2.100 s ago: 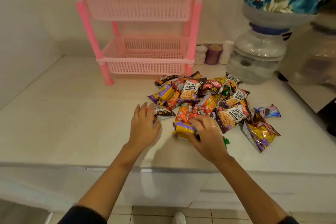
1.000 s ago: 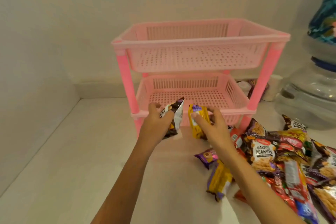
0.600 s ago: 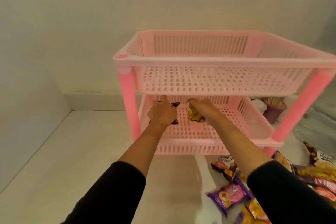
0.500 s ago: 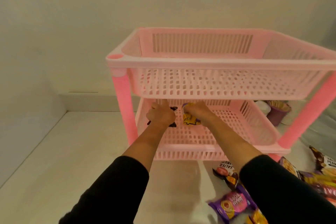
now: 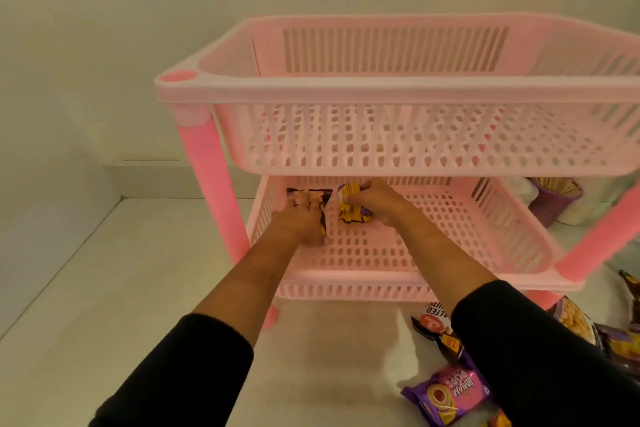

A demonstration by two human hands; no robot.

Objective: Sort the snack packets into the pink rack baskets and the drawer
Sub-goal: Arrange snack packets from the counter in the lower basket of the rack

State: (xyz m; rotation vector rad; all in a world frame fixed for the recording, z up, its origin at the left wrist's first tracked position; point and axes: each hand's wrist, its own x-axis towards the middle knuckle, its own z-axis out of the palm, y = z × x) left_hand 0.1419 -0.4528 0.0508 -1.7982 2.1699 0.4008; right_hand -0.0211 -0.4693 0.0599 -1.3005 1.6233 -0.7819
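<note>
Snack packets were being set into the lower basket (image 5: pixel 478 236) of a pink rack (image 5: pixel 207 163) as both of a person's hands reached in under the upper basket (image 5: pixel 381 90). The left hand (image 5: pixel 301 222) had its fingers (image 5: pixel 304 199) closed around a dark packet (image 5: pixel 323 204) with brown and yellow print, held near the basket's back left corner, just above or on its perforated floor; which of the two could not be told. The right hand (image 5: pixel 377 201) had its fingers clamped on a yellow packet (image 5: pixel 349 210) with purple trim, just beside the dark one and close to the back wall. The two packets sat near each other without clearly touching. Both forearms crossed the basket's front rim, and black sleeves (image 5: pixel 540 350) were pushed up toward the elbows. The upper basket showed no packets through its slotted walls. The rack stood on a pale surface (image 5: pixel 104 288) against a plain wall. More packets lay on the surface to the right of the rack's front edge, among them a salted peanuts packet (image 5: pixel 433 322) partly hidden by the right sleeve, a purple biscuit packet (image 5: pixel 450 395) nearer the camera, and several others (image 5: pixel 575 322) at the frame's right edge. Behind the rack on the right stood a purple cup (image 5: pixel 550 201) holding thin sticks.
</note>
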